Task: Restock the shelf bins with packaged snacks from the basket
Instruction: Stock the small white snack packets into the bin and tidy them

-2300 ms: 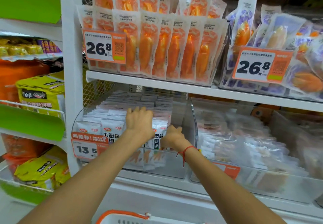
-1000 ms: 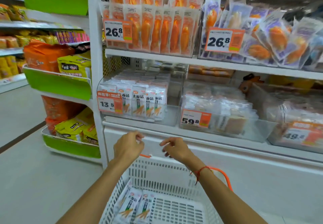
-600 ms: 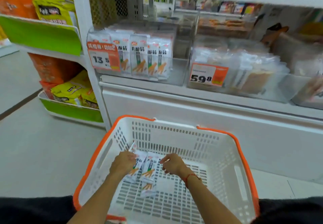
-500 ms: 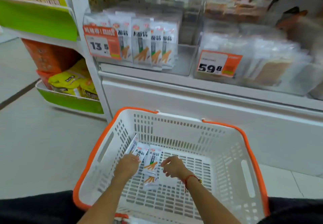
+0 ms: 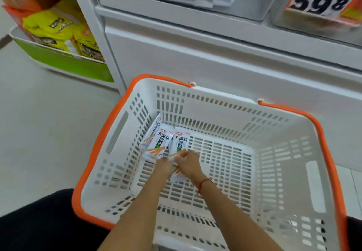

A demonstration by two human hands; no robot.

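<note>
In the basket (image 5: 278, 139), hands (image 5: 176, 164) hide packet (image 5: 179, 143) bottoms

A price tag (image 5: 321, 0) reading 59.8 sits at one o'clock. Yellow bags (image 5: 58, 29) stand in a green-fronted tray (image 5: 64, 63) at ten o'clock. Pale floor (image 5: 43, 133) spreads at nine o'clock.

floor (image 5: 49, 133) | white basket (image 5: 284, 153) | snack packets (image 5: 179, 143) inside
</note>
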